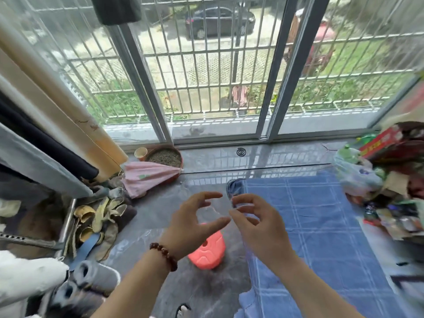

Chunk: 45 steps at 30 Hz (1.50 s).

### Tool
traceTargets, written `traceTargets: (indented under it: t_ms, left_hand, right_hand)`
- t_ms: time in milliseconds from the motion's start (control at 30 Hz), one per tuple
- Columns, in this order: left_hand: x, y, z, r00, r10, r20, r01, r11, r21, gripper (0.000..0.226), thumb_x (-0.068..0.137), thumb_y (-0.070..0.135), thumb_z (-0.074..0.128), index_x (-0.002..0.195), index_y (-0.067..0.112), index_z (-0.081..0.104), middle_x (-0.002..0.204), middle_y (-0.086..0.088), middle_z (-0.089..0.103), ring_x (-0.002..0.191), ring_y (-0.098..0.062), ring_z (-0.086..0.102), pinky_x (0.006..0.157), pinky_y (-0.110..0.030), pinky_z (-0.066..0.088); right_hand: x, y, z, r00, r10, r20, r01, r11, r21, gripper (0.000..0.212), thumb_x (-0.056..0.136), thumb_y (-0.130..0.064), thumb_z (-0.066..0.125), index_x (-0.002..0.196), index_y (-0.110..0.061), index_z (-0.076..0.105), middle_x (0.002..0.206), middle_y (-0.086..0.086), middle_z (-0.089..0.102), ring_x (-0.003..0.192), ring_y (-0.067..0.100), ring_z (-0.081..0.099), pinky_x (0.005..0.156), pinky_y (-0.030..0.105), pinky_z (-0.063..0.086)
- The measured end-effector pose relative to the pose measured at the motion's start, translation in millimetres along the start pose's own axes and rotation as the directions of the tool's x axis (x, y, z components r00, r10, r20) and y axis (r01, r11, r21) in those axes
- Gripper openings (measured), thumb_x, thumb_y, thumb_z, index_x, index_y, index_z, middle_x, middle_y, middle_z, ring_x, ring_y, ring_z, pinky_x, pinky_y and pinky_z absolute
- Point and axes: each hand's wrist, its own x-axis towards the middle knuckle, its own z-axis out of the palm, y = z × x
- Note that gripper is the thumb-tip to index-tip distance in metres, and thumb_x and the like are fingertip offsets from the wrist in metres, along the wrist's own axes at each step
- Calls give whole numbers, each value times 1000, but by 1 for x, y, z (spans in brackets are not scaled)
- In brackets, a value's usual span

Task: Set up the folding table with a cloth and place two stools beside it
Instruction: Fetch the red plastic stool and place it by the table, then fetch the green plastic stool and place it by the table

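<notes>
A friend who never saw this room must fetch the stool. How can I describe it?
Face the barred sliding window; the blue checked cloth lies before it, on the right. On the grey floor just left of that cloth stands the stool. It alone is coral plastic, while the shoes further left are dull.

We hold our left hand (195, 216) and right hand (257, 223) close together, fingers loosely curled, thumb tips nearly meeting.

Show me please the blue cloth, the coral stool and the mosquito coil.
blue cloth (321, 226), head view, middle of its checked surface.
coral stool (207, 253), head view, its visible top face.
mosquito coil (240, 152), head view, centre of the spiral.
</notes>
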Motion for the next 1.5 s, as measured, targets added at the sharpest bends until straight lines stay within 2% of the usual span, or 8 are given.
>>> traceTargets:
  t_ms: [67, 167, 367, 633, 800, 967, 1233, 1500]
  left_hand:
    - [0, 20, 2, 1000, 0, 6, 1, 998, -66, 41, 70, 39, 78, 101, 53, 55, 115, 19, 58, 107, 7, 54, 59, -13, 53]
    - [10, 45, 0, 1000, 28, 13, -26, 993, -115, 35, 76, 26, 75, 101, 43, 56, 111, 25, 60, 105, 9, 55, 83, -23, 51]
    - [30, 77, -7, 978, 173, 115, -167, 984, -58, 32, 81, 23, 69, 104, 41, 56, 110, 27, 58, 102, 11, 54, 74, 0, 39]
    - [42, 89, -4, 930, 252, 267, -212, 962, -170, 33, 73, 33, 71, 104, 36, 59, 112, 20, 63, 104, -2, 60, 91, -36, 49]
    - [44, 82, 11, 864, 351, 361, -333, 936, -113, 29, 79, 25, 72, 104, 32, 60, 110, 19, 62, 101, 0, 59, 75, -5, 39]
    - [28, 103, 46, 797, 345, 496, -255, 936, -242, 24, 81, 23, 70, 99, 35, 61, 108, 17, 64, 100, -4, 62, 85, -28, 49]
    - [-7, 138, 110, 644, 352, 679, -244, 936, -254, 21, 81, 17, 70, 96, 31, 63, 105, 9, 66, 94, -11, 65, 76, -16, 47]
    - [-92, 172, 219, 512, 383, 769, -250, 923, -293, 21, 82, 18, 69, 95, 33, 63, 102, 14, 67, 91, -4, 65, 74, -15, 48]
  right_hand:
    - [-4, -14, -7, 1000, -6, -24, 6, 1000, 20, 19, 79, -6, 68, 84, -24, 67, 83, -16, 69, 76, 1, 65, 65, 11, 49]
    - [0, -35, -10, 997, -20, -76, 23, 999, 38, 19, 81, -3, 66, 83, -22, 67, 82, -10, 71, 77, 3, 66, 65, 10, 48]
    - [3, -64, -13, 964, -64, -258, 59, 998, -28, 19, 81, -3, 65, 80, -22, 65, 77, -11, 69, 74, -2, 64, 61, 9, 47]
    - [-12, -83, -21, 887, -27, -461, 13, 999, -34, 11, 84, -8, 65, 88, -18, 66, 81, -12, 67, 67, -8, 60, 49, 7, 40]
    - [-44, -76, -27, 826, -45, -562, -15, 995, -101, 15, 83, -8, 65, 88, -22, 65, 85, -20, 65, 82, -4, 61, 73, 11, 46]
    - [-80, -70, -51, 746, -50, -664, -36, 993, -115, 22, 83, -7, 64, 85, -29, 64, 92, -22, 65, 86, -2, 61, 77, 13, 44]
    - [-147, -62, -99, 590, 4, -807, -78, 996, -53, 22, 67, -18, 52, 82, -29, 65, 84, -26, 63, 84, -2, 58, 88, 24, 38]
    - [-245, -36, -177, 501, -3, -866, -77, 996, -48, 22, 83, -5, 61, 85, -26, 64, 91, -18, 68, 87, 3, 62, 91, 33, 46]
